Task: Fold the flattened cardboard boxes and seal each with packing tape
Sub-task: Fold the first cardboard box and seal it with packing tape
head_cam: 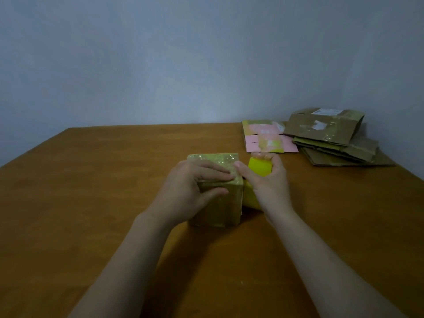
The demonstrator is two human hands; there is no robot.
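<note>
A small folded cardboard box (220, 207), brown with shiny tape over its top, stands on the wooden table (91, 191) in the middle. My left hand (192, 189) lies on the box's top and near side, fingers pressed flat along the top edge. My right hand (270, 182) grips a yellow roll of packing tape (259, 172) just right of the box, its thumb touching the box's top right corner. A yellow strip runs from the roll down beside the box.
A flattened pink and green printed box (268, 140) lies at the back right. Beside it sits a stack of several flattened brown cardboard boxes (332, 136) near the table's right edge. A blue-grey wall rises behind the table.
</note>
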